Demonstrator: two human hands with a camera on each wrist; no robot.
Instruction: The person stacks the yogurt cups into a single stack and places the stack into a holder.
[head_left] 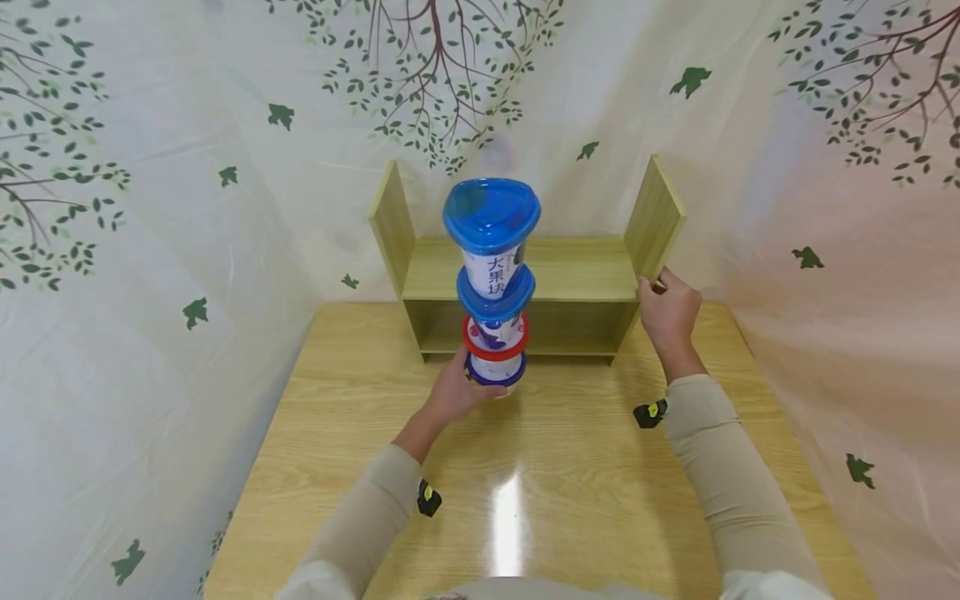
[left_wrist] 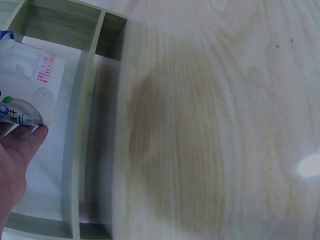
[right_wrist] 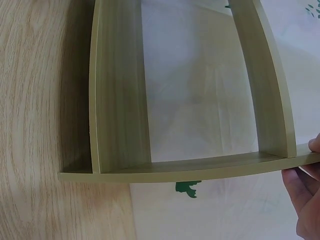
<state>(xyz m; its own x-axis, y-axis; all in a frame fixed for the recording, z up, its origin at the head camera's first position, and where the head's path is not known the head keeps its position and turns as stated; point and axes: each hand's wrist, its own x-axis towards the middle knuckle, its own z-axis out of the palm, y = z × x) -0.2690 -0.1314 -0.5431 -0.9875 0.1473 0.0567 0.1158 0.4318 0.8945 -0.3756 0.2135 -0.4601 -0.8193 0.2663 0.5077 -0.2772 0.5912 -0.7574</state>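
My left hand (head_left: pixel 453 390) grips the lowest cup of a tall stack of yogurt cups (head_left: pixel 495 279), in front of the shelf. The top two cups have bright blue lids; below are a red rim and a dark purple rim. In the left wrist view, the fingers (left_wrist: pixel 31 142) lie against the side of a white printed cup (left_wrist: pixel 30 82), partly cut off by the frame. My right hand (head_left: pixel 671 308) pinches the front edge of the right side panel of a small light wooden shelf (head_left: pixel 577 267). The right wrist view has this thumb and fingers (right_wrist: pixel 298 192) on either side of the panel.
The shelf stands on a wood-grain table (head_left: pixel 585 492) near its back edge, with raised panels left and right. A pale curtain (head_left: pixel 225 208) printed with branches and leaves hangs behind and at both sides. Black wrist devices (head_left: pixel 429 498) show beside the sleeves.
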